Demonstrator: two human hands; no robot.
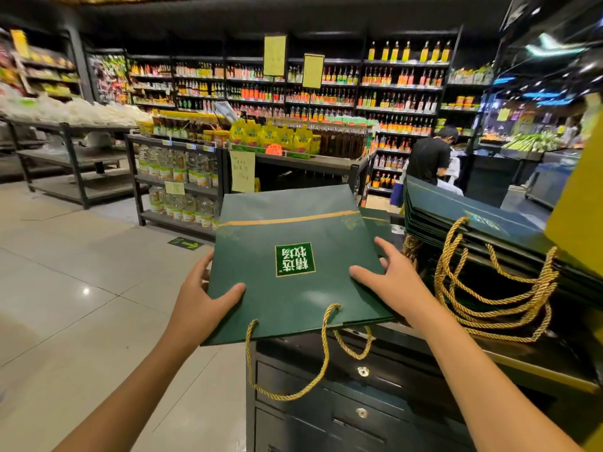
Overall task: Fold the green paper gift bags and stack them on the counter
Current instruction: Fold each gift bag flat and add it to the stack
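Both forearms reach up from the bottom edge, bare to the wrist. On the left hand (199, 298) the thumb lies flat on the printed face near the bag's near-left corner, while the fingers curl round the left edge and go underneath, so it grips that side. The right hand (391, 278) mirrors it on the right edge: its thumb rests on top and its fingers are spread along the edge, with at least one tucked under. I cannot tell how many.

Between them is the green paper gift bag (293, 291), pressed flat with its face up, and its white-and-gold logo (295, 259) reads upside down from here. It is held over the left end of the counter (561, 353), its left part out over the floor (65, 272). Its gold rope handle (324, 337) dangles toward the person in front of the dark drawers (326, 402).

To the right, on the counter, lies a stack of folded bags (473, 220), well apart from the held one, with their rope loops (548, 288) spilling toward the near edge.

Farther out are shelves of bottles (326, 93), and a person in a black shirt (429, 158) stands beyond the stack.
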